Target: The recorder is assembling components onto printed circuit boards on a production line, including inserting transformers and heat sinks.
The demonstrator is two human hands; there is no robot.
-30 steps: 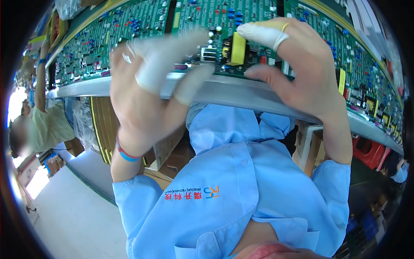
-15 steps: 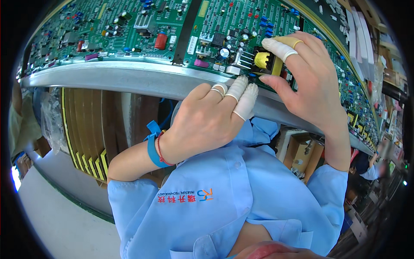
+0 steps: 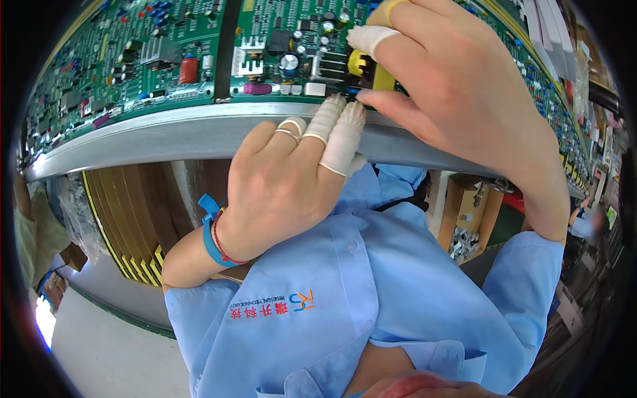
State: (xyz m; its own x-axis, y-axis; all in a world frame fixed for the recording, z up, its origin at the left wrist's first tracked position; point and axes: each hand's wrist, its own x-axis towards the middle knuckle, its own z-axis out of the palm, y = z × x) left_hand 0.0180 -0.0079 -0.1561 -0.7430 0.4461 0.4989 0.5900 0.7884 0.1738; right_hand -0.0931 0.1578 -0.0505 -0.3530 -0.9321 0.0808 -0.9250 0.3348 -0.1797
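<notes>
Our left hand, raised a second ago, now joins our right hand at the circuit board's near edge, beside the yellow-wrapped transformer; whether either grips, we cannot tell.

Right hand cut off at top edge, partly hiding yellow-and-black transformer

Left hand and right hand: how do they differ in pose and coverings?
The left hand extends two fingers side by side over the metal rail; the right hand arches above the yellow-and-black component, thumb apart from the fingers.
The left hand's visible finger covers are white; the right hand has a white one and a yellow one.
The left hand has a blue wristband; the right hand shows none.
Both reach to the green circuit board.
</notes>
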